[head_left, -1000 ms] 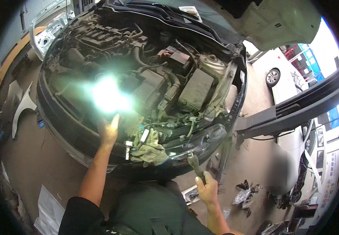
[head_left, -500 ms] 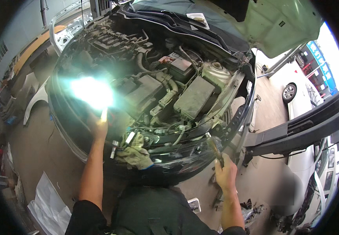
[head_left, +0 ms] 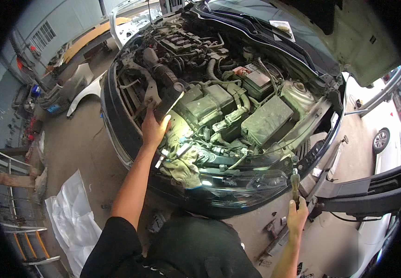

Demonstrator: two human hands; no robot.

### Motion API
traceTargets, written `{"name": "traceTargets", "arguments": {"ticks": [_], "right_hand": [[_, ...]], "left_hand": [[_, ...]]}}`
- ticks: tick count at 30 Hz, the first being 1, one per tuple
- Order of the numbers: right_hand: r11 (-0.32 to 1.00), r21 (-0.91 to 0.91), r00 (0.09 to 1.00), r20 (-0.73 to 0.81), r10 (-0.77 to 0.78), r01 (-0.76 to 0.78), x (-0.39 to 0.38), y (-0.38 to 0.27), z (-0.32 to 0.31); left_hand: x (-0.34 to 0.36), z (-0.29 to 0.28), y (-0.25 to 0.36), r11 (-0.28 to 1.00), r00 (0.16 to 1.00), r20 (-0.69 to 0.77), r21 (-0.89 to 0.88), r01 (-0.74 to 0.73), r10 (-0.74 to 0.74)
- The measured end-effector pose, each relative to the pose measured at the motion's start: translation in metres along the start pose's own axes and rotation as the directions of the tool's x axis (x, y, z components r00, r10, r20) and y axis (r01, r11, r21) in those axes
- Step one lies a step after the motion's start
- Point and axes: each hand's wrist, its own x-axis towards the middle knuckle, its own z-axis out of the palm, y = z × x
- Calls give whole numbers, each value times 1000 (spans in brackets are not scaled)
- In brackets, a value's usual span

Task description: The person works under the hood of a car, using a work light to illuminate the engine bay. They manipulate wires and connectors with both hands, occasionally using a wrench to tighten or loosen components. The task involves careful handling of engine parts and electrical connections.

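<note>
Over the open engine bay (head_left: pixel 209 109) of a dark car, my left hand (head_left: pixel 155 129) grips a flat work light (head_left: pixel 170 104), its bright edge facing the engine. My right hand (head_left: pixel 297 211) grips a ratchet-like tool (head_left: pixel 295 183) upright by the front right corner, near the clear headlamp (head_left: pixel 251 187). Grey-green gloves (head_left: pixel 183 171) lie on the front of the bay, with a small silver part (head_left: pixel 161 159) beside them. A black box with a lid (head_left: pixel 265 120) and a battery (head_left: pixel 258 81) sit in the bay's right side.
A raised hood (head_left: pixel 372 41) hangs at top right. A black lift arm (head_left: pixel 358 189) and a white car (head_left: pixel 385 153) are at right. Loose body panels (head_left: pixel 82 97), a white sheet (head_left: pixel 70 222) and an orange ladder (head_left: pixel 33 245) are at left.
My left hand has turned the light, whose glare no longer washes out the bay. The view has swung left. My right hand still holds the tool near the front right corner.
</note>
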Motion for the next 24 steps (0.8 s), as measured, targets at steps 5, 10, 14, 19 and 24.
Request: {"name": "traceTargets", "arguments": {"ticks": [5,10,14,19,24], "right_hand": [[992,4,978,-164,-125,127,12,27,16],[968,240,988,-109,106,-77,50,-38,28],[958,-132,926,-254,-280,253,103,-47,54],[922,-278,916,-219,-335,271,186,-39,75],[894,-378,952,-84,-293,241,240,-39,82]], "left_hand": [[-8,4,-17,995,997,47,-76,-59,63],[-81,-7,-27,988,988,-48,-53,-147,144],[-139,-41,-20,991,990,132,-134,-20,38],[-177,-60,-25,990,982,184,-124,74,-50],[-181,-67,-31,983,972,190,-86,159,-141]]}}
